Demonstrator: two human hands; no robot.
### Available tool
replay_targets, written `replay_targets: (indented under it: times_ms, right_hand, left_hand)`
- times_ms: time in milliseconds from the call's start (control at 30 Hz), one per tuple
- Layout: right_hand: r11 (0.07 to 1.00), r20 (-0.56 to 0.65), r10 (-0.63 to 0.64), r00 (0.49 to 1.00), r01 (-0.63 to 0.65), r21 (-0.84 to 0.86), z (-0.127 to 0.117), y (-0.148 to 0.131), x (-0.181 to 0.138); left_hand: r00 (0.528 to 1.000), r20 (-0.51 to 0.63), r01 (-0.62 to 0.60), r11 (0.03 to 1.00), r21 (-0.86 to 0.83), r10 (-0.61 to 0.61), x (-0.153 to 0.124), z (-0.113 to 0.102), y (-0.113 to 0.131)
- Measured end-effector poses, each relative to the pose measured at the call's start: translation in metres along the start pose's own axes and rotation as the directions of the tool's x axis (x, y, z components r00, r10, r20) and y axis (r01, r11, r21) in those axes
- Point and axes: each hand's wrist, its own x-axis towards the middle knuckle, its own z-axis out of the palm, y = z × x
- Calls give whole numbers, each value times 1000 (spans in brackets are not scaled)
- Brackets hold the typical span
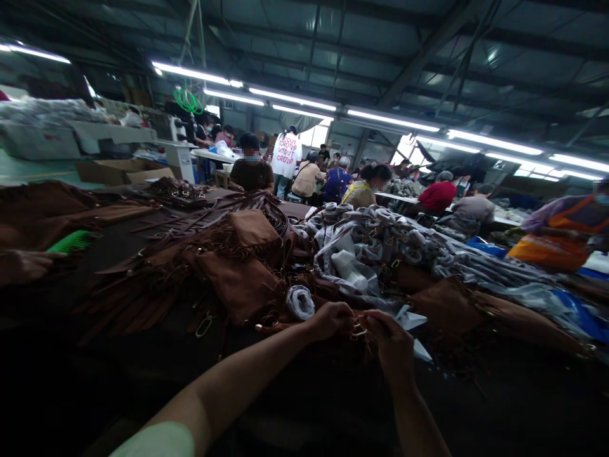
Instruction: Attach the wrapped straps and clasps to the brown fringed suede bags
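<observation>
My left hand [334, 320] and my right hand [391, 341] meet in front of me, fingers pinched close together. Between them shows a gold-coloured metal buckle [358, 329] on a brown strap, and both hands appear to grip it; the fingertips partly hide it. Just left of my left hand stands a roll of strap in whitish wrapping [301, 302]. Brown fringed bags [240, 289] lie piled beyond my left forearm. A scrap of white wrapping [412, 319] is beside my right hand.
At far left a co-worker's hand [26, 265] holds a green comb [73, 242] over brown fringe. Wrapped straps [380, 238] are heaped ahead, and another brown bag [447, 304] lies to the right. A loose metal clasp [204, 325] rests on the dark table. Several people work behind.
</observation>
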Motion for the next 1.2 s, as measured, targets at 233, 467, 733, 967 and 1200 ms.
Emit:
replay_targets:
  times_ms: [233,467,733,967,1200]
  right_hand:
    - [983,11,167,986,-166,-81,1,21,-1]
    - [972,73,229,971,-224,-63,1,37,3]
    - [970,114,222,968,-207,-129,-2,37,2]
    - [970,90,232,969,-222,-101,-1,37,1]
    - [968,61,198,978,-186,-169,1,35,-2]
  left_hand:
    - [1000,18,-22,999,-48,23,-5,-2,-1]
    - [999,41,6,999,45,-8,-7,-4,-1]
    - [998,67,9,999,41,-12,-7,-3,-1]
    - [999,50,10,997,71,-14,-7,-3,0]
    - [998,55,32,996,79,-36,-7,-3,-1]
